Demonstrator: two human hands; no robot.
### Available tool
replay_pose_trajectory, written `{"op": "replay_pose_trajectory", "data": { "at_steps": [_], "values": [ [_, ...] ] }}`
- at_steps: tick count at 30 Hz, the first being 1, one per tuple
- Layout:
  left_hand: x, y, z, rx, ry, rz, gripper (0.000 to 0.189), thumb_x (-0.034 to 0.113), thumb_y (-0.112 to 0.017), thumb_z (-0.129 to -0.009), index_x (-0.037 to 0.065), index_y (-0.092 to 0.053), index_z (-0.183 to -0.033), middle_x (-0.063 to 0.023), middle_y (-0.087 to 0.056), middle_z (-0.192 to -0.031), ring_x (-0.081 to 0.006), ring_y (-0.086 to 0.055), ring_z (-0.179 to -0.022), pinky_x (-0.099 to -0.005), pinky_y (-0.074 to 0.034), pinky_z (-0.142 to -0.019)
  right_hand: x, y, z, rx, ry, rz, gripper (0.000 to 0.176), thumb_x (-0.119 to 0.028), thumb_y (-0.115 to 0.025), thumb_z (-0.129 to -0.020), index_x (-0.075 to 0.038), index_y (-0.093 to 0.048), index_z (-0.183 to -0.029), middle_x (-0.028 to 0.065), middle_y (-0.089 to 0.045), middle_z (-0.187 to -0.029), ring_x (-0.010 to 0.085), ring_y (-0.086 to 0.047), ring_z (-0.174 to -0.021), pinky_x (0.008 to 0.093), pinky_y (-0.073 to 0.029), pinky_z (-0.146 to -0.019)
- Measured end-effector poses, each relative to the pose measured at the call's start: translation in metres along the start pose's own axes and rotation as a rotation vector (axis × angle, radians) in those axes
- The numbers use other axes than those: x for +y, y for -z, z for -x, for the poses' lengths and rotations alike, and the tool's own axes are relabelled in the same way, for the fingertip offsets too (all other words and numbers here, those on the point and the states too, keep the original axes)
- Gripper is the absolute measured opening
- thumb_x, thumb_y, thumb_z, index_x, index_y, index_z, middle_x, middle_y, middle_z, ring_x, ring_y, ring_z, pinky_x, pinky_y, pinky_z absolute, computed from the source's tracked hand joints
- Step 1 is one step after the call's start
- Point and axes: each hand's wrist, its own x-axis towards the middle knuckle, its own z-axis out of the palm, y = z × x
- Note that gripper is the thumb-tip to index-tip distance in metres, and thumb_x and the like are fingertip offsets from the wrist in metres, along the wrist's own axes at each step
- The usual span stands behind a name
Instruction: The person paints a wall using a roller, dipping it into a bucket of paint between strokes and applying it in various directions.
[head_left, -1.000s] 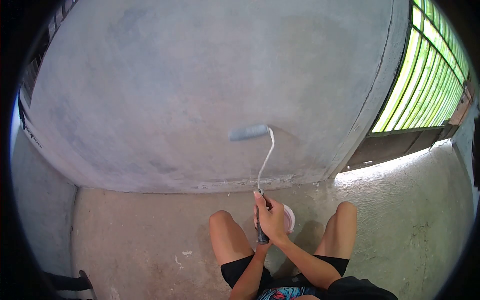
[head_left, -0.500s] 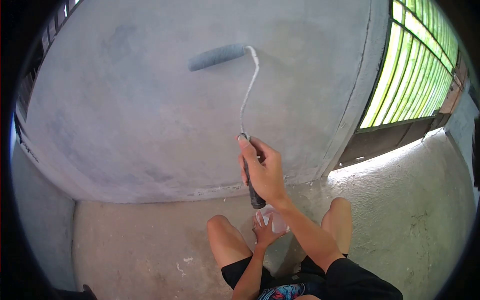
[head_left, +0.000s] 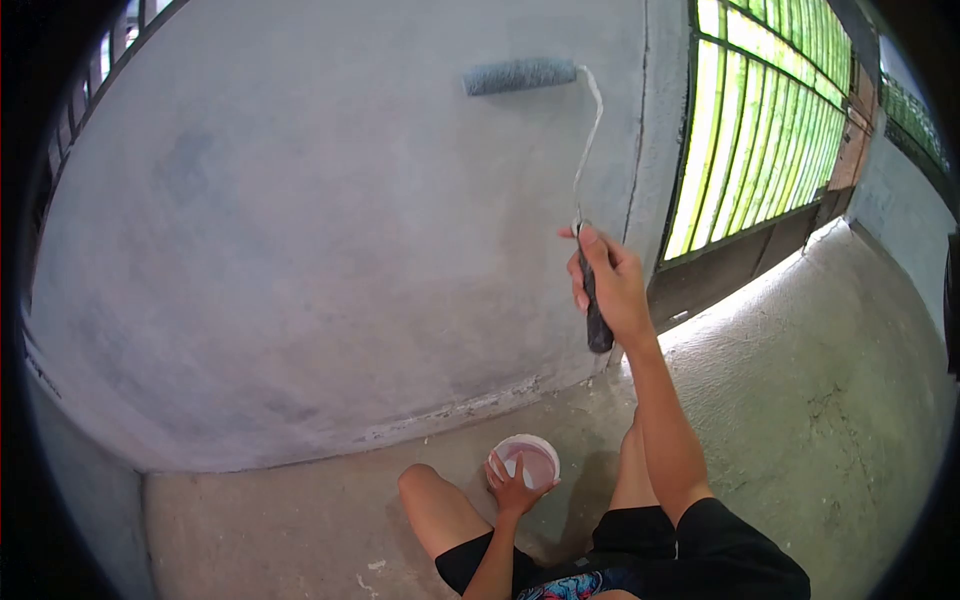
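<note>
Landmark: the tub [head_left: 528, 438], standing on the floor [head_left: 780, 400] between the person's legs, in front of the wall [head_left: 350, 200].

Right hand [head_left: 622, 290]: clamped round the dark handle [head_left: 598, 325] of a paint roller, fingers wrapped, handle near upright. Position: above the tub and to its right. The pale wire frame [head_left: 590, 130] rises from the handle and bends left into the roller sleeve [head_left: 520, 77], which lies nearly level at the wall, well above the tub. Sleeve looks blue-grey and damp; contact along its full length cannot be confirmed.

Left hand [head_left: 514, 492]: at the near side of the tub, fingers spread apart over the rim. Cannot tell whether it clamps the tub or only rests on it. Tub interior pale pinkish; level of contents not readable.

Extent of work (judgement): partial. A grey-blue coat seems to lie over much of the wall beyond the tub, but unevenly. Darker blotches show up and to the left of the tub; the tone is browner just above it. The strip along the wall's foot, directly behind the tub, looks rough and chipped, apparently unfinished. Barred gate [head_left: 760, 130]: right of the tub, beyond the wall's edge.
</note>
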Motion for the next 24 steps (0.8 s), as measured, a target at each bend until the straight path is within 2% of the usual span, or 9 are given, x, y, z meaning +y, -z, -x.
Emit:
{"op": "replay_pose_trajectory", "data": {
  "at_steps": [3, 5, 9, 12, 14, 16, 19, 24],
  "values": [
    [-0.003, -0.006, -0.004, 0.053, -0.029, 0.051, 0.108, 0.078, -0.067, -0.058, 0.014, -0.042, -0.141, -0.0289, 0.001, -0.152, -0.0517, 0.002, -0.138, -0.0647, -0.014, -0.107, -0.002, 0.024, -0.019, 0.05, 0.052, 0.025, 0.047, -0.041, -0.049, -0.098, 0.003, -0.06, -0.107, -0.0017, -0.048, -0.06, 0.0047, -0.043, -0.044, 0.0209, -0.034, -0.042],
    [-0.005, -0.01, -0.003, 0.064, -0.013, 0.017, 0.109, 0.078, -0.069, -0.055, 0.015, -0.043, -0.14, -0.0261, 0.007, -0.153, -0.0497, 0.007, -0.139, -0.0625, -0.014, -0.108, 0.002, 0.045, -0.031, 0.083, 0.031, 0.023, 0.048, -0.042, -0.049, -0.098, 0.003, -0.06, -0.107, -0.0021, -0.047, -0.06, 0.0042, -0.043, -0.045, 0.021, -0.034, -0.041],
    [0.006, 0.005, -0.004, -0.01, 0.033, 0.027, 0.109, 0.076, -0.071, -0.055, 0.017, -0.04, -0.142, -0.0257, 0.006, -0.154, -0.0504, 0.005, -0.139, -0.0643, -0.016, -0.107, 0.022, 0.08, -0.038, 0.054, 0.022, 0.054, 0.049, -0.044, -0.047, -0.098, 0.003, -0.061, -0.105, -0.0027, -0.047, -0.061, 0.0037, -0.042, -0.044, 0.0213, -0.034, -0.04],
    [0.009, 0.01, -0.003, -0.05, 0.077, 0.076, 0.11, 0.076, -0.072, -0.054, 0.02, -0.039, -0.143, -0.0253, 0.005, -0.154, -0.0509, 0.003, -0.139, -0.067, -0.018, -0.104, 0.063, 0.097, -0.016, 0.051, -0.084, 0.072, 0.047, -0.042, -0.046, -0.099, 0.002, -0.061, -0.103, -0.0026, -0.046, -0.059, 0.0039, -0.042, -0.043, 0.0213, -0.034, -0.041],
    [0.005, 0.005, -0.004, -0.022, 0.045, 0.046, 0.11, 0.075, -0.072, -0.055, 0.021, -0.037, -0.144, -0.0251, 0.005, -0.154, -0.0515, 0.002, -0.139, -0.0687, -0.021, -0.101, 0.099, 0.106, 0.012, 0.035, -0.162, 0.143, 0.051, -0.044, -0.043, -0.099, 0.004, -0.06, -0.1, -0.0017, -0.043, -0.053, 0.005, -0.041, -0.04, 0.0214, -0.034, -0.039],
    [0.009, 0.007, -0.005, -0.041, 0.059, 0.053, 0.109, 0.075, -0.072, -0.056, 0.021, -0.036, -0.144, -0.0254, 0.005, -0.154, -0.0517, 0.002, -0.139, -0.0692, -0.021, -0.101, 0.132, 0.108, 0.047, 0.05, -0.326, 0.042, 0.046, -0.042, -0.045, -0.099, 0.0, -0.062, -0.098, -0.0021, -0.045, -0.055, 0.0063, -0.041, -0.042, 0.0228, -0.035, -0.043],
    [0.007, 0.008, -0.004, -0.07, 0.074, 0.037, 0.108, 0.073, -0.073, -0.057, 0.021, -0.035, -0.144, -0.0257, 0.005, -0.154, -0.0522, 0.002, -0.138, -0.0698, -0.022, -0.1, 0.181, 0.103, 0.099, 0.06, -0.486, -0.027, 0.049, -0.046, -0.045, -0.098, 0.0, -0.061, -0.095, -0.0022, -0.044, -0.054, 0.0064, -0.042, -0.043, 0.0231, -0.034, -0.043],
    [0.01, 0.009, -0.004, -0.1, 0.101, 0.011, 0.109, 0.072, -0.073, -0.057, 0.021, -0.033, -0.145, -0.0258, 0.006, -0.153, -0.0526, 0.001, -0.138, -0.0703, -0.022, -0.099, 0.197, 0.099, 0.186, 0.046, -0.783, -0.065, 0.047, -0.046, -0.048, -0.097, -0.001, -0.061, -0.092, -0.0021, -0.044, -0.054, 0.0064, -0.042, -0.043, 0.023, -0.033, -0.043]
  ]
}}
